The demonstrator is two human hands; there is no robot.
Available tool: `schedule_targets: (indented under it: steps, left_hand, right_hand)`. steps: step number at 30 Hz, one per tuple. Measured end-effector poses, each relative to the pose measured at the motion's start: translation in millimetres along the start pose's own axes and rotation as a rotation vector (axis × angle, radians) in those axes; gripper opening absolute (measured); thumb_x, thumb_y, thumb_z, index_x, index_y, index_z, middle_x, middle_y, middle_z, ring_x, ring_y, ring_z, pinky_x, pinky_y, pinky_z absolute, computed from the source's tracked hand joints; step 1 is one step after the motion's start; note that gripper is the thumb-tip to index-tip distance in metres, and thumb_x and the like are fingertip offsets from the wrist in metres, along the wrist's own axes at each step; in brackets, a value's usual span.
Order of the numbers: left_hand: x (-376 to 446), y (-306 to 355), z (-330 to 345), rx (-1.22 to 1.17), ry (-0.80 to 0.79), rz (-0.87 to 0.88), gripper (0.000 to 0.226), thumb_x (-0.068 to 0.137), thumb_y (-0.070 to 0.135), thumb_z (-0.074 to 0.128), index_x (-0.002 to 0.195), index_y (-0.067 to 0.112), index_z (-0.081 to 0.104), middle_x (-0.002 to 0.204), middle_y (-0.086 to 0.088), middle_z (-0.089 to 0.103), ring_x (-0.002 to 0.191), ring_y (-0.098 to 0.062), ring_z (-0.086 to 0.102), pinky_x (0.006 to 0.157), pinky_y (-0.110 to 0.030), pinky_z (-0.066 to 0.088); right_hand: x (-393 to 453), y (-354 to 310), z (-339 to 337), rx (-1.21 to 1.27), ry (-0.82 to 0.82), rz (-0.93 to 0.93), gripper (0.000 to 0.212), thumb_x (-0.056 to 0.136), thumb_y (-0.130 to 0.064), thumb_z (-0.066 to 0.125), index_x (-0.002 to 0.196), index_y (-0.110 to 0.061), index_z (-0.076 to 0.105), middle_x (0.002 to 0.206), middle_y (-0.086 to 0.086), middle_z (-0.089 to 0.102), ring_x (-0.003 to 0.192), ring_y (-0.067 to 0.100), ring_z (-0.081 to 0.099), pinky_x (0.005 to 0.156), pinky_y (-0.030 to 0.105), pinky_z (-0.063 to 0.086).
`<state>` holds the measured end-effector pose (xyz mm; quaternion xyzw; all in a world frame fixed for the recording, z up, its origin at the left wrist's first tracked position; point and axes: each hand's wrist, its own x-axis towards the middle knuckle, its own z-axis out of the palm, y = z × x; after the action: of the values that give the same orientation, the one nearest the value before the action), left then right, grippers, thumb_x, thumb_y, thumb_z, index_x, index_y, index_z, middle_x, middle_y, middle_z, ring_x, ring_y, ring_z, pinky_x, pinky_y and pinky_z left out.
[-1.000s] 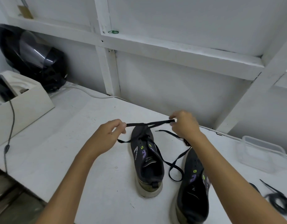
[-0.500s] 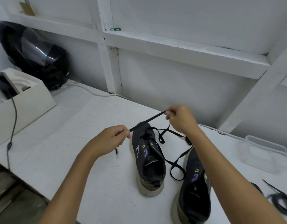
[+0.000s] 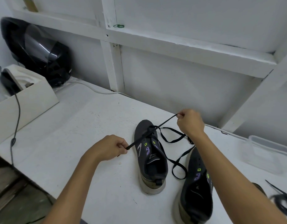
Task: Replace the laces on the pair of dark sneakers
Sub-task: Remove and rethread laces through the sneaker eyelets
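Observation:
Two dark sneakers stand on the white table, toes pointing away from me. The left sneaker [image 3: 150,156] has a black lace [image 3: 165,122] threaded through its front eyelets. My left hand [image 3: 109,147] pinches one end of that lace just left of the shoe. My right hand [image 3: 190,122] pinches the other end, raised above and right of the toe, so the lace runs taut between them. Slack lace loops [image 3: 178,164] lie between the shoes. The right sneaker [image 3: 196,189] sits partly under my right forearm and shows no lace.
A clear plastic container [image 3: 265,151] stands at the right. A black lace bundle [image 3: 281,202] lies at the right edge. A white box [image 3: 26,102] with a black cable and a black helmet [image 3: 37,50] occupy the far left. The wall is close behind.
The lace, held level above the toe, now slants: my left hand dropped beside the shoe and my right hand rose, pulling the lace taut through the eyelets.

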<state>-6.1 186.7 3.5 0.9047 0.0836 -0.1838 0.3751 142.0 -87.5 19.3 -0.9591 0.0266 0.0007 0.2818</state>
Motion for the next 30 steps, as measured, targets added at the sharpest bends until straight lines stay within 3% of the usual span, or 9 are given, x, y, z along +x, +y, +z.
schedule_targets:
  steps: [2, 5, 10, 11, 13, 16, 22, 27, 30]
  left_hand:
    - [2, -1, 3, -0.043, -0.002, -0.013, 0.015, 0.09, 0.019, 0.07, 0.084, 0.032, 0.075, 0.069, 0.01, 0.069, 0.061, 0.002, 0.059, 0.067, -0.019, 0.047]
    - [8, 2, 11, -0.263, 0.166, -0.013, 0.011, 0.09, 0.022, 0.068, 0.087, 0.03, 0.075, 0.077, 0.006, 0.074, 0.065, -0.002, 0.062, 0.064, -0.021, 0.046]
    - [16, 16, 35, -0.838, 0.244, 0.037, 0.016, 0.088, 0.008, 0.074, 0.1, 0.018, 0.076, 0.094, -0.005, 0.078, 0.092, -0.013, 0.074, 0.074, -0.016, 0.055]
    - [17, 18, 40, -0.866, 0.254, 0.051, 0.018, 0.086, 0.004, 0.075, 0.1, 0.017, 0.076, 0.095, -0.004, 0.078, 0.093, -0.012, 0.074, 0.075, -0.016, 0.055]
    - [19, 21, 49, -0.855, 0.307, 0.056, 0.02, 0.085, 0.002, 0.074, 0.096, 0.017, 0.076, 0.094, 0.0, 0.078, 0.092, -0.008, 0.073, 0.075, -0.015, 0.054]
    - [22, 23, 59, -0.761, 0.416, 0.026, 0.016, 0.086, 0.009, 0.074, 0.093, 0.023, 0.076, 0.091, 0.004, 0.078, 0.09, -0.007, 0.072, 0.083, -0.018, 0.054]
    - [23, 28, 69, -0.554, 0.552, 0.068, 0.013, 0.086, 0.013, 0.076, 0.089, 0.026, 0.076, 0.08, 0.014, 0.074, 0.078, 0.005, 0.067, 0.073, -0.008, 0.05]
    - [24, 29, 73, -0.543, 0.593, 0.067, 0.011, 0.087, 0.014, 0.076, 0.093, 0.023, 0.077, 0.079, 0.016, 0.073, 0.078, 0.007, 0.066, 0.071, -0.006, 0.049]
    - [26, 29, 72, -0.554, 0.596, 0.065, 0.011, 0.086, 0.014, 0.077, 0.094, 0.022, 0.076, 0.082, 0.013, 0.074, 0.077, 0.007, 0.067, 0.072, -0.005, 0.048]
  right_hand:
    - [-7, -2, 3, -0.007, 0.01, -0.016, 0.029, 0.097, -0.018, 0.06, 0.125, -0.021, 0.066, 0.118, 0.008, 0.07, 0.1, 0.033, 0.062, 0.074, 0.033, 0.044]
    - [-24, -7, 10, 0.026, 0.015, -0.109, 0.053, 0.095, -0.024, 0.067, 0.144, -0.019, 0.047, 0.135, 0.009, 0.057, 0.116, 0.033, 0.059, 0.083, 0.037, 0.044]
    - [-38, -20, 13, 0.14, -0.224, -0.268, 0.003, 0.092, -0.028, 0.069, 0.094, -0.03, 0.071, 0.091, -0.014, 0.07, 0.084, 0.005, 0.063, 0.075, 0.023, 0.047]
    - [-41, -23, 14, 0.117, -0.301, -0.31, 0.009, 0.092, -0.027, 0.069, 0.086, -0.034, 0.071, 0.085, -0.018, 0.069, 0.079, -0.003, 0.061, 0.07, 0.016, 0.044]
    - [-46, -27, 18, 0.045, -0.442, -0.346, 0.014, 0.091, -0.027, 0.068, 0.083, -0.036, 0.073, 0.082, -0.021, 0.067, 0.073, -0.009, 0.057, 0.063, 0.006, 0.037]
    - [-52, -31, 31, -0.03, -0.531, -0.361, 0.018, 0.09, -0.022, 0.064, 0.091, -0.033, 0.078, 0.083, -0.018, 0.066, 0.074, -0.004, 0.058, 0.061, 0.005, 0.036]
    - [-54, -36, 42, -0.045, -0.526, -0.35, 0.027, 0.086, -0.017, 0.062, 0.099, -0.028, 0.082, 0.096, -0.011, 0.076, 0.08, 0.005, 0.059, 0.071, 0.014, 0.043]
    - [-53, -28, 45, 0.073, -0.532, -0.343, 0.021, 0.085, -0.018, 0.071, 0.099, -0.029, 0.083, 0.064, -0.023, 0.066, 0.063, -0.009, 0.06, 0.058, 0.004, 0.039]
    - [-56, -24, 49, 0.148, -0.509, -0.318, 0.017, 0.087, -0.024, 0.076, 0.103, -0.029, 0.082, 0.068, -0.014, 0.069, 0.058, -0.01, 0.058, 0.06, 0.004, 0.04]
